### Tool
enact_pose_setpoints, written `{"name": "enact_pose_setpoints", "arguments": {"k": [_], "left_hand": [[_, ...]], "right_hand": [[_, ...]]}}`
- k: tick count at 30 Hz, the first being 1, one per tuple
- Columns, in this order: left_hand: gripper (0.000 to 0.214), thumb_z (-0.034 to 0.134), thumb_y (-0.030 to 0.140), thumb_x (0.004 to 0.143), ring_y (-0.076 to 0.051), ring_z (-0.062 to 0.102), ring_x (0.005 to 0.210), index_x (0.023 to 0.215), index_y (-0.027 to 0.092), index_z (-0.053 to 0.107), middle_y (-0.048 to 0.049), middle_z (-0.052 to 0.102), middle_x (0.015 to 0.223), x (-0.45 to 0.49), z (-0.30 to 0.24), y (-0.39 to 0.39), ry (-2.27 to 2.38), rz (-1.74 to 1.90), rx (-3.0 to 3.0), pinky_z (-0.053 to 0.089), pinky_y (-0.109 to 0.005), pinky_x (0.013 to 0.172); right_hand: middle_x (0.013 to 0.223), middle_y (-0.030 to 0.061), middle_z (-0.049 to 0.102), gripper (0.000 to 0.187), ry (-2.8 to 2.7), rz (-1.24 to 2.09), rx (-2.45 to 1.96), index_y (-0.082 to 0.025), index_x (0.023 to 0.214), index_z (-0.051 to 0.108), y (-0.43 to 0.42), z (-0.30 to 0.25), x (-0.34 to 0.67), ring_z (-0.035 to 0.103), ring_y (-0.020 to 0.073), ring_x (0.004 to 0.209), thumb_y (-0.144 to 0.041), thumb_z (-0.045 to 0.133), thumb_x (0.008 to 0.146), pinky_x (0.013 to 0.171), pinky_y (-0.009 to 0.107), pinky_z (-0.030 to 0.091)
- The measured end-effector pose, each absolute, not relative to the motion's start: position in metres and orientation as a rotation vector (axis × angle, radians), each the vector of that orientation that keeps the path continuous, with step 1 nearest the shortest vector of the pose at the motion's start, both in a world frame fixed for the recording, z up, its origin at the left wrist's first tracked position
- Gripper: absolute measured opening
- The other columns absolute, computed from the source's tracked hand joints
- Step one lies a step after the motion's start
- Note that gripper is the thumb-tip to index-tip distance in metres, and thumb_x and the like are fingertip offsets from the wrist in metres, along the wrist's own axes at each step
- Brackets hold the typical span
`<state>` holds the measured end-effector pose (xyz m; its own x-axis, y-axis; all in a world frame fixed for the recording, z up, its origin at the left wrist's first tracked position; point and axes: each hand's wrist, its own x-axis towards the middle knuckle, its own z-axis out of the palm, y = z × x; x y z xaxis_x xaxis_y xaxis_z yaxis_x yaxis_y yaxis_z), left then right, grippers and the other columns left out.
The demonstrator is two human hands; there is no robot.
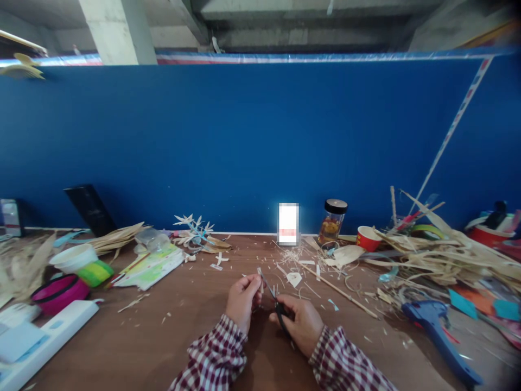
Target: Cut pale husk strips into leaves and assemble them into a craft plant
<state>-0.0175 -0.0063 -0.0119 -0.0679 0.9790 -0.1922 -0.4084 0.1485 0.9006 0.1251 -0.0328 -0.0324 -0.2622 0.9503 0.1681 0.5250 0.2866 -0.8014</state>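
Observation:
Near the front middle of the table, my left hand is closed in a pinch on a small pale strip, perhaps dried husk; most of it is hidden by the fingers. My right hand grips black-handled scissors, whose blades reach up and left to the left fingertips. Whether the blades touch the strip I cannot tell. Beyond the hands lie pale clippings and a small white cut piece. Farther back on the left stands a spray of pale pointed petals on blue stems.
A blue glue gun and a heap of dried husks lie on the right. Behind stand a lidded jar and a red paper cup. On the left are a white power strip, a magenta bowl and a painted sheet.

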Motion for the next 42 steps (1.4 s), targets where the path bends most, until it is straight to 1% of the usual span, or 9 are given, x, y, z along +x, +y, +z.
{"name": "enact_pose_setpoints", "arguments": {"k": [6,13,20,23,28,31,35,39,42], "left_hand": [[0.031,0.069,0.039,0.056,-0.002,0.035,0.039,0.062,0.011,0.057,0.0048,0.047,0.049,-0.018,-0.012,-0.006,1.045,1.319,0.727,0.027,-0.012,0.036],[0.031,0.070,0.039,0.055,-0.002,0.035,0.038,0.061,0.011,0.057,0.0053,0.047,0.048,-0.018,-0.011,-0.007,1.056,1.317,0.719,0.028,-0.012,0.036],[0.029,0.070,0.036,0.057,-0.002,0.039,0.038,0.068,0.011,0.059,0.0022,0.056,0.054,-0.020,-0.018,-0.003,1.056,1.329,0.699,0.029,-0.013,0.035],[0.027,0.069,0.034,0.058,-0.002,0.040,0.036,0.068,0.012,0.058,0.0011,0.058,0.056,-0.021,-0.020,-0.002,1.060,1.325,0.697,0.028,-0.013,0.034],[0.023,0.067,0.028,0.058,0.000,0.036,0.032,0.068,0.013,0.053,-0.0019,0.064,0.065,-0.022,-0.016,-0.002,1.060,1.312,0.642,0.024,-0.013,0.031],[0.021,0.066,0.027,0.059,0.001,0.033,0.031,0.066,0.013,0.051,-0.0008,0.062,0.061,-0.022,-0.014,-0.003,1.002,1.302,0.616,0.022,-0.012,0.030],[0.022,0.067,0.025,0.057,0.000,0.036,0.033,0.066,0.013,0.051,0.0011,0.060,0.058,-0.022,-0.014,-0.004,0.971,1.303,0.582,0.025,-0.012,0.032],[0.021,0.066,0.025,0.057,0.001,0.035,0.032,0.067,0.014,0.051,0.0004,0.061,0.062,-0.023,-0.015,-0.003,0.976,1.317,0.562,0.023,-0.012,0.031],[0.021,0.067,0.026,0.058,0.002,0.034,0.031,0.065,0.013,0.052,0.0018,0.059,0.060,-0.024,-0.017,-0.002,0.950,1.331,0.560,0.023,-0.012,0.030]], "right_hand": [[0.065,-0.0020,0.062,0.020,-1.893,0.788,-1.334,-0.022,0.082,0.065,-0.032,-0.034,0.126,0.053,0.0129,0.058,-0.036,0.057,0.070,0.052,0.019,0.038],[0.061,-0.0017,0.061,0.023,-1.880,0.833,-1.336,-0.022,0.082,0.066,-0.031,-0.038,0.128,0.052,0.0131,0.057,-0.040,0.056,0.071,0.051,0.019,0.038],[0.057,-0.0034,0.051,0.033,-1.606,1.122,-1.271,-0.019,0.098,0.060,-0.026,-0.046,0.124,0.043,0.0093,0.046,-0.040,0.055,0.072,0.042,0.018,0.038],[0.056,-0.0044,0.047,0.034,-1.547,1.211,-1.211,-0.019,0.099,0.059,-0.027,-0.044,0.123,0.040,0.0083,0.045,-0.039,0.056,0.072,0.041,0.018,0.038],[0.055,-0.0048,0.047,0.033,-1.564,1.185,-1.224,-0.019,0.096,0.060,-0.028,-0.042,0.124,0.041,0.0084,0.044,-0.038,0.058,0.070,0.041,0.018,0.037],[0.055,-0.0044,0.049,0.034,-1.587,1.146,-1.250,-0.019,0.098,0.060,-0.027,-0.046,0.124,0.042,0.0086,0.044,-0.039,0.058,0.070,0.041,0.018,0.038],[0.056,-0.0043,0.049,0.036,-1.611,1.141,-1.264,-0.019,0.100,0.059,-0.025,-0.050,0.125,0.041,0.0080,0.044,-0.039,0.057,0.071,0.040,0.018,0.038],[0.055,-0.0039,0.051,0.035,-1.640,1.067,-1.288,-0.019,0.098,0.060,-0.026,-0.048,0.125,0.043,0.0090,0.046,-0.041,0.057,0.070,0.042,0.018,0.038],[0.056,-0.0038,0.052,0.036,-1.614,1.113,-1.278,-0.020,0.098,0.060,-0.027,-0.046,0.124,0.044,0.0090,0.045,-0.042,0.058,0.070,0.041,0.018,0.039]]}}
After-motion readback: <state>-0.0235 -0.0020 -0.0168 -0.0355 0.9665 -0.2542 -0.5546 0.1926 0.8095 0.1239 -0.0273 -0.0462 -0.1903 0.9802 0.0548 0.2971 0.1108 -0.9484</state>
